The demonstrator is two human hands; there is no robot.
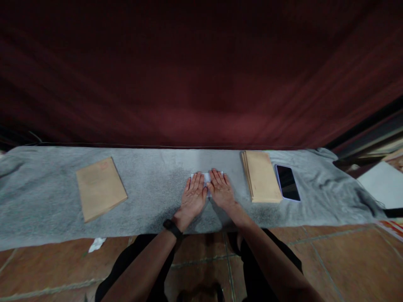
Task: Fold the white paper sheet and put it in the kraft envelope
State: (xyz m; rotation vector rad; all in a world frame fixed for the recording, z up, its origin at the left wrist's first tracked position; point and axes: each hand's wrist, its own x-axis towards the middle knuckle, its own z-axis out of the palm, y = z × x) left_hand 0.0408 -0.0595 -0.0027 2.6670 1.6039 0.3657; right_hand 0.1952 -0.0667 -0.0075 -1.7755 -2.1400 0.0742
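Apparently mid-pressing, left hand and right hand lie flat, fingers extended, over white paper between the bench's long edges; freeing it calls for lifting both.

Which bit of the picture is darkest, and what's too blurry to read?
Head view: the dark red fabric, nearly black along the top; head view: soft shadow on the gray cloth below the hands; head view: the reddish mark on the left brown envelope.
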